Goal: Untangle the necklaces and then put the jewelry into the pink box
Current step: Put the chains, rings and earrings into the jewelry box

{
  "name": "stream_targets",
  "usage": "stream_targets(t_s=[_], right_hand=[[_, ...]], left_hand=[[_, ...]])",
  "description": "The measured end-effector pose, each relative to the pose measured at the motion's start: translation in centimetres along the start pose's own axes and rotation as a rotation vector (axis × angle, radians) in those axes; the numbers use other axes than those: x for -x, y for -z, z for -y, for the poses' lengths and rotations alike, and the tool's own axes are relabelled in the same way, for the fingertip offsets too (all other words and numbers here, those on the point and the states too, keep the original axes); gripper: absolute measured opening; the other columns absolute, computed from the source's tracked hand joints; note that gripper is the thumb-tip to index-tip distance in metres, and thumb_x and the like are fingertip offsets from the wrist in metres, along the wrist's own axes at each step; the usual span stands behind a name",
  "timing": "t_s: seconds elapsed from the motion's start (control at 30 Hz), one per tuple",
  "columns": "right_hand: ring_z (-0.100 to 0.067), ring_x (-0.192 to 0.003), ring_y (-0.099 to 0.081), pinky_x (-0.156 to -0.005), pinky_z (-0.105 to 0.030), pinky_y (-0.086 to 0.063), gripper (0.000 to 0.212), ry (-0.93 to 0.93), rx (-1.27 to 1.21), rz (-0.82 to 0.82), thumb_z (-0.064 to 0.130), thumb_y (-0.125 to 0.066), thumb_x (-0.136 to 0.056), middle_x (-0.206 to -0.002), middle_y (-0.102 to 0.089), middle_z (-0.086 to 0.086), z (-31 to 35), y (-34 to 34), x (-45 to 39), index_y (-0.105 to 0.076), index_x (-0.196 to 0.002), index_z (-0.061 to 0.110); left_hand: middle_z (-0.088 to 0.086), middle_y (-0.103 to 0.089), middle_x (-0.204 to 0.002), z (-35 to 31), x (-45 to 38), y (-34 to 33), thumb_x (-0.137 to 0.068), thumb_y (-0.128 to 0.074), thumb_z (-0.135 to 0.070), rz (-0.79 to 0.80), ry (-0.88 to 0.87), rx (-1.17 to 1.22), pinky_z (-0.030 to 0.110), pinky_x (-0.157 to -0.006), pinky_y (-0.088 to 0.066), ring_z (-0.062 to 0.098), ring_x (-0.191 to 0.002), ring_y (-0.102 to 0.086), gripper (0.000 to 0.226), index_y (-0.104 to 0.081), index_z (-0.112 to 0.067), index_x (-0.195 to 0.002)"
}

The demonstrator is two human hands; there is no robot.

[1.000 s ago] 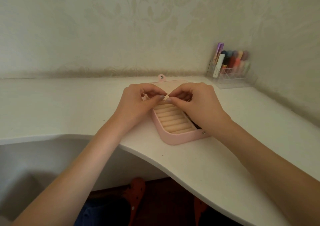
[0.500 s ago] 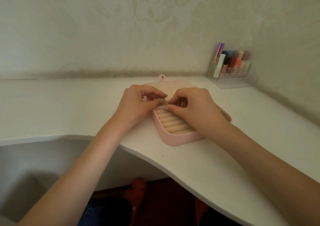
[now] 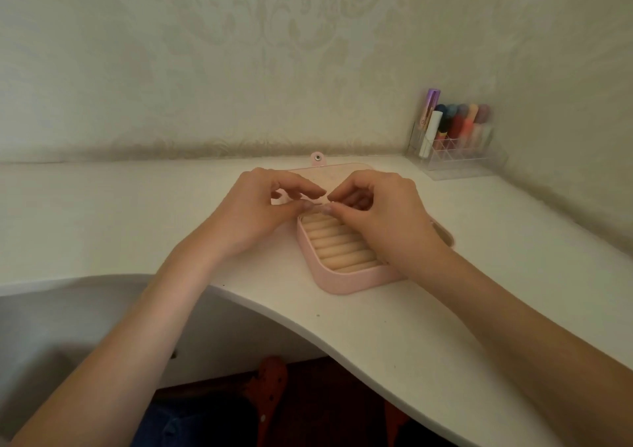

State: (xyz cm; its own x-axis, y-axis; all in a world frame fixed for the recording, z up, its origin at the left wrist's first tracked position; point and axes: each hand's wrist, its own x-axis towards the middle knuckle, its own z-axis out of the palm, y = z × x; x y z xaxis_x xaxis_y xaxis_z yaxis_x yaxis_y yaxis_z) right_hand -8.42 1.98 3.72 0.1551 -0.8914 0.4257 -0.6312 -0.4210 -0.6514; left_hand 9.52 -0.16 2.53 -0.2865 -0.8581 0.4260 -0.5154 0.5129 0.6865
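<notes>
Fingertips of the left hand (image 3: 255, 212) and right hand (image 3: 383, 213) are curled together, meeting above the far end of the pink box (image 3: 346, 280); they seem to pinch something between them, but it is too fine to make out, so I cannot tell. A necklace chain would probably be light, limp and slippery, best held near a clasp. Inside the box lie soft cream padded rolls (image 3: 337, 246); its rounded shell looks matte. Well beyond the box's right side, a clear organizer (image 3: 455, 159) holds coloured tubes.
</notes>
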Motion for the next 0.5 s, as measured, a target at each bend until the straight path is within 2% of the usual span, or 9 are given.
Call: stream_targets(t_s=[0.07, 0.17, 0.23, 0.33, 0.37, 0.43, 0.5], right_hand=[[-0.002, -0.068, -0.061, -0.064, -0.007, -0.045, 0.007, -0.034, -0.104, -0.019, 0.015, -0.077, -0.077, -0.076, -0.068, 0.006, 0.10, 0.07, -0.12, -0.071, -0.082, 0.016], [0.002, -0.063, -0.061, -0.060, -0.008, -0.044, 0.009, -0.067, -0.254, -0.007, 0.013, -0.076, -0.077, -0.076, -0.071, 0.000, 0.27, 0.30, -0.21, -0.072, -0.085, 0.013], [0.003, -0.060, -0.060, -0.059, -0.010, -0.045, 0.011, -0.081, -0.311, 0.000, 0.013, -0.075, -0.079, -0.074, -0.070, -0.001, 0.39, 0.48, -0.20, -0.071, -0.088, 0.011], [0.000, -0.061, -0.059, -0.061, -0.012, -0.047, 0.014, -0.083, -0.374, 0.002, 0.011, -0.074, -0.079, -0.076, -0.070, -0.004, 0.42, 0.63, -0.25, -0.069, -0.092, 0.011], [-0.003, -0.063, -0.059, -0.062, -0.012, -0.047, 0.015, -0.081, -0.375, -0.002, 0.010, -0.074, -0.079, -0.077, -0.070, -0.005, 0.36, 0.63, -0.31, -0.069, -0.092, 0.012], [-0.005, -0.070, -0.059, -0.067, -0.012, -0.048, 0.016, -0.066, -0.362, -0.005, 0.006, -0.074, -0.078, -0.080, -0.068, -0.004, 0.30, 0.68, -0.40, -0.068, -0.091, 0.014], [-0.004, -0.072, -0.059, -0.069, -0.011, -0.048, 0.016, -0.052, -0.361, 0.005, 0.001, -0.073, -0.078, -0.080, -0.067, 0.000, 0.35, 0.76, -0.43, -0.068, -0.087, 0.013]], left_hand=[[-0.032, -0.067, -0.086, -0.22, 0.18, 0.26, -0.085, -0.069, -0.018, 0.056, -0.002, 0.009, 0.008, -0.077, -0.038, -0.007, -0.087, -0.059, 0.021, -0.071, -0.036, -0.096], [-0.018, -0.071, -0.095, -0.51, 0.08, 0.11, -0.086, -0.068, -0.019, 0.100, -0.009, 0.030, 0.007, -0.080, -0.037, -0.009, -0.091, -0.059, 0.019, -0.071, -0.036, -0.094], [-0.012, -0.072, -0.093, -0.59, -0.15, -0.06, -0.084, -0.070, -0.020, 0.101, 0.013, 0.065, 0.014, -0.083, -0.042, -0.004, -0.089, -0.063, 0.011, -0.073, -0.028, -0.092], [0.000, -0.074, -0.086, -0.81, -0.28, -0.03, -0.081, -0.072, -0.023, 0.080, 0.062, 0.177, 0.025, -0.084, -0.048, 0.013, -0.087, -0.069, 0.008, -0.074, -0.018, -0.087], [0.003, -0.075, -0.084, -0.87, -0.28, 0.07, -0.082, -0.071, -0.017, 0.068, 0.076, 0.237, 0.025, -0.083, -0.049, 0.015, -0.086, -0.070, 0.005, -0.074, -0.015, -0.086], [0.001, -0.075, -0.078, -0.96, -0.25, 0.27, -0.084, -0.068, -0.009, 0.041, 0.091, 0.317, 0.014, -0.076, -0.050, 0.009, -0.079, -0.070, 0.006, -0.073, -0.012, -0.085], [-0.004, -0.074, -0.075, -0.94, -0.26, 0.39, -0.084, -0.067, -0.007, 0.028, 0.107, 0.374, 0.010, -0.072, -0.047, 0.004, -0.075, -0.069, 0.008, -0.072, -0.013, -0.085]])
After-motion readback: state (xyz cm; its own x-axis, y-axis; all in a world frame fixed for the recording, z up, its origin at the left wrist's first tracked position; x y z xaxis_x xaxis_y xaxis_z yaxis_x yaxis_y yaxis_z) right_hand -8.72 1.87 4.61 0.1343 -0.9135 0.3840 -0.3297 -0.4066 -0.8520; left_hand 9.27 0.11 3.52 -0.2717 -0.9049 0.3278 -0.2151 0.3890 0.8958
